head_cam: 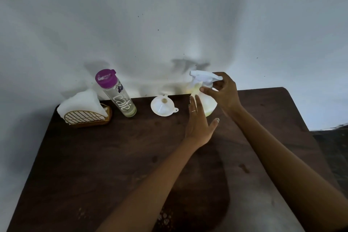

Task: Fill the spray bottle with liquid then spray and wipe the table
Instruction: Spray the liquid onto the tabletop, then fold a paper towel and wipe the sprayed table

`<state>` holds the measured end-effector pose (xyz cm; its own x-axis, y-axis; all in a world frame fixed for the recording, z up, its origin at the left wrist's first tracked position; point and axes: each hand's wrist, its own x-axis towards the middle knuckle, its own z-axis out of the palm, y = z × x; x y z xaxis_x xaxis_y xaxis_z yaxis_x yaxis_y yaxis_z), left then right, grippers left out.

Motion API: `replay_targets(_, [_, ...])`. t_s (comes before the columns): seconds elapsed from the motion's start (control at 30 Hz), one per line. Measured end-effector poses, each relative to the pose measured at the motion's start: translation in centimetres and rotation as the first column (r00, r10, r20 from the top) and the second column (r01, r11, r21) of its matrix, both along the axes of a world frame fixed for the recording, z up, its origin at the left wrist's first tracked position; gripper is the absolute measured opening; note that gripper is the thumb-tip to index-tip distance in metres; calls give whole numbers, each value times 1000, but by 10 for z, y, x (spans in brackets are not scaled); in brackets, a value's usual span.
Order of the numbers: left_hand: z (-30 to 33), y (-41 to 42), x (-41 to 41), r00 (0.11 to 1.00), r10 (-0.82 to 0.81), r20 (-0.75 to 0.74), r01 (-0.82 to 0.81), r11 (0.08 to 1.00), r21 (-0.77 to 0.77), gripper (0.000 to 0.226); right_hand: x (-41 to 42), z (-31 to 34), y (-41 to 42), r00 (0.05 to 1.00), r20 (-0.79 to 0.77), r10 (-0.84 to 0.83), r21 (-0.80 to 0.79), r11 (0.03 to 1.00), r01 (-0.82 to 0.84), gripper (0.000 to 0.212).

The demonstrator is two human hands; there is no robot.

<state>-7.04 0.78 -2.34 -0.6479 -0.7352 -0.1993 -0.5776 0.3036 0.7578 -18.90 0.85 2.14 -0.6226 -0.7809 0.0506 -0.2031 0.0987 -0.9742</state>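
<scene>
A round translucent spray bottle (pixel 208 102) holding pale yellow liquid stands at the back of the dark wooden table (pixel 113 156). Its white trigger head (pixel 201 75) sits on top. My right hand (pixel 226 94) curls around the neck just under the head, thumb on the near side and fingers behind. My left hand (pixel 199 124) is flat with straight fingers, resting against the bottle's left side, thumb spread away. A white funnel (pixel 162 106) lies on the table to the left of the bottle.
A tall clear glass bottle (pixel 122 98) with a purple cap stands left of the funnel, a little liquid at its bottom. A gold wire holder (pixel 86 117) with white napkins (pixel 82 100) sits at the back left corner. A pale wall rises behind the table.
</scene>
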Motion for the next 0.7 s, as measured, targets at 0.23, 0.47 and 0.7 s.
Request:
replay_targets(0.23, [19,9,39,998,-22,65,23,1000,-20,83,29,3,43,985,54,-163,166,974,152,52])
replay_targets(0.47, [31,37,132,999,31,-34,-29,998,52,50,108,-4,87,999,45,-21,305,952,7,19])
replay_targets(0.7, [41,42,247,978,187,-93,-180,981,76,41,220,12,82,975,39,221,298,928,-222,13])
